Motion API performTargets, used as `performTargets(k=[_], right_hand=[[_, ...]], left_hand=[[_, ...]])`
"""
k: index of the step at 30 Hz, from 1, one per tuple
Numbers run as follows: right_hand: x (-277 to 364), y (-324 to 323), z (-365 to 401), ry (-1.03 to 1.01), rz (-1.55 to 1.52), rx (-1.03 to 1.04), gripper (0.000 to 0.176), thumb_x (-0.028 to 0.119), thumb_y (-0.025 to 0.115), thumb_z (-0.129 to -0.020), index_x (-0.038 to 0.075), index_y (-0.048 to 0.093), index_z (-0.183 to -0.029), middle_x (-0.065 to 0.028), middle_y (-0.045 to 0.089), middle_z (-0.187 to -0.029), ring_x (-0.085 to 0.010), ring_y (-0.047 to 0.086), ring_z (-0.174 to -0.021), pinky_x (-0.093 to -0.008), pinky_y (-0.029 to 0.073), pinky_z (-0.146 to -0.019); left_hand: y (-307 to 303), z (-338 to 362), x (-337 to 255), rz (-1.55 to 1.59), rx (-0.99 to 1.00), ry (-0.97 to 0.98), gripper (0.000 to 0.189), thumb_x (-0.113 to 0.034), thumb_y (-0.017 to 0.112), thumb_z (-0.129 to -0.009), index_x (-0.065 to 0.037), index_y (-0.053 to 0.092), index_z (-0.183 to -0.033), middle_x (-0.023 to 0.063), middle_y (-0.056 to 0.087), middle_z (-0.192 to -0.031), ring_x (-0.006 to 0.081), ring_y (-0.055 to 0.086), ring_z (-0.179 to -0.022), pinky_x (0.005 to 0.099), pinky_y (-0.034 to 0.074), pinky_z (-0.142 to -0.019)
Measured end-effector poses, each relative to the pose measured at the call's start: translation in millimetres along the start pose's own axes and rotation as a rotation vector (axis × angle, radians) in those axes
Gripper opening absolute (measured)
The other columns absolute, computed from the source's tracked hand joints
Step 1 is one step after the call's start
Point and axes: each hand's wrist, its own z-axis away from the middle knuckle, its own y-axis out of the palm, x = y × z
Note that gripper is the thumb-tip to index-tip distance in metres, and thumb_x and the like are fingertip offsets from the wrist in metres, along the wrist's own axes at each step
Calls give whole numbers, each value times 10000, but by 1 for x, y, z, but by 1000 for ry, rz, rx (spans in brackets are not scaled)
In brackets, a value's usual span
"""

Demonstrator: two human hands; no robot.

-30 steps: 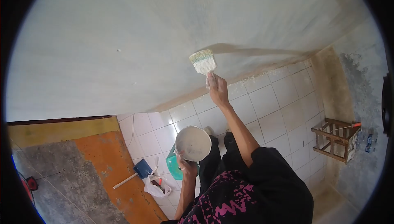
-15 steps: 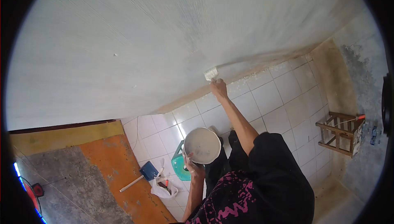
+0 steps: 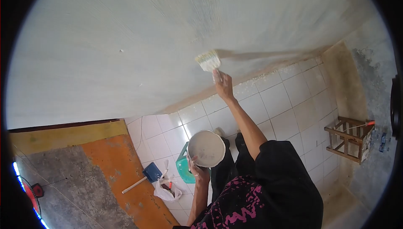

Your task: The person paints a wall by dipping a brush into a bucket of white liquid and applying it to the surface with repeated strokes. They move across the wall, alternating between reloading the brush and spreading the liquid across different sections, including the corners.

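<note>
My right hand (image 3: 223, 84) grips the handle of a wide paint brush (image 3: 208, 61), its bristles whitened and held up at the pale wall (image 3: 126, 67). A shadow from the brush and arm stretches to the right along the wall. Down by my body, my left hand (image 3: 198, 168) is closed on the lower left rim of a round bucket (image 3: 206, 148). Greyish-white paint with small darker patches fills the part of the bucket that shows. White smears mark the fingers of both hands.
Below the bucket is a green plastic stool (image 3: 184, 168). A blue dustpan (image 3: 152, 173) and a white plastic bag (image 3: 167, 192) with tools lie on the tiled floor (image 3: 268, 99). At right stands a wooden stool (image 3: 346, 139) with a red-handled tool on it.
My right hand has moved slightly up the wall and left, and the brush now shows its broad side with bristles pointing up. The bucket and my left hand have stayed nearly in place.
</note>
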Motion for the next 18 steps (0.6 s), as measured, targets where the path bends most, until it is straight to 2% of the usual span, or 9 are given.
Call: performTargets(k=[2, 3, 5, 7, 8, 9, 12, 15, 18], right_hand=[[-74, 8, 17, 85, 79, -78, 472, 411, 505, -966, -36, 580, -834, -92, 550, -682, -161, 491, -598, -335, 421, -590], [-126, 12, 26, 81, 81, -79, 472, 411, 505, -966, -36, 580, -834, -92, 550, -682, -161, 491, -598, -335, 421, -590], [-184, 16, 35, 391, 572, -118, 454, 405, 522, -942, -44, 584, -955, -137, 608, -744, -198, 558, -586, -350, 459, -566], [-192, 15, 26, 532, 397, -61, 509, 425, 523, -929, -72, 558, -1034, -206, 630, -845, -270, 619, -703, -379, 495, -627], [-176, 9, 20, 664, 222, -6, 579, 445, 523, -916, -99, 532, -1114, -275, 652, -946, -342, 679, -820, -408, 531, -689], [-118, 6, 16, 654, 57, -58, 307, 275, 520, -932, -17, 558, -1015, -138, 600, -787, -169, 547, -540, -317, 426, -441], [25, -5, 1, 683, -278, 33, 261, 248, 530, -942, -7, 553, -988, -88, 555, -723, -145, 488, -494, -295, 388, -414], [133, -14, 16, 658, -337, 61, 296, 288, 534, -959, -7, 546, -972, -51, 511, -667, -117, 416, -442, -275, 351, -392], [214, -28, 30, 469, -399, 194, 342, 339, 518, -976, 0, 540, -932, -24, 466, -644, -87, 377, -415, -264, 342, -386]], left_hand=[[5, -2, -10, 121, -25, -68, 500, -334, 499, -867, -28, 459, -1260, 144, 535, -1204, 286, 535, -1126, 423, 428, -965], [8, -1, -15, 244, -48, -137, 496, -339, 488, -876, -25, 458, -1259, 148, 534, -1203, 286, 535, -1126, 421, 427, -967], [13, 1, -17, 225, -52, -124, 497, -343, 486, -877, -26, 457, -1259, 148, 533, -1203, 283, 535, -1123, 419, 426, -966], [7, 4, -16, 198, -64, -117, 499, -347, 485, -877, -27, 457, -1259, 148, 533, -1202, 281, 535, -1120, 417, 425, -964], [4, 3, -10, 146, -50, -90, 498, -347, 487, -874, -30, 460, -1258, 145, 534, -1203, 281, 536, -1119, 418, 425, -962], [3, 1, -6, 98, -35, -63, 497, -346, 490, -871, -32, 464, -1256, 142, 535, -1205, 282, 536, -1117, 418, 426, -959], [11, 2, -17, 234, -45, -139, 502, -339, 504, -858, -40, 468, -1259, 138, 538, -1201, 280, 538, -1115, 421, 430, -952], [14, -4, -16, 249, -38, -134, 500, -329, 510, -850, -48, 469, -1262, 133, 540, -1195, 285, 537, -1119, 425, 433, -949], [16, -11, -7, 240, 5, -65, 504, -322, 513, -843, -72, 461, -1278, 130, 529, -1208, 291, 530, -1136, 440, 438, -945]])
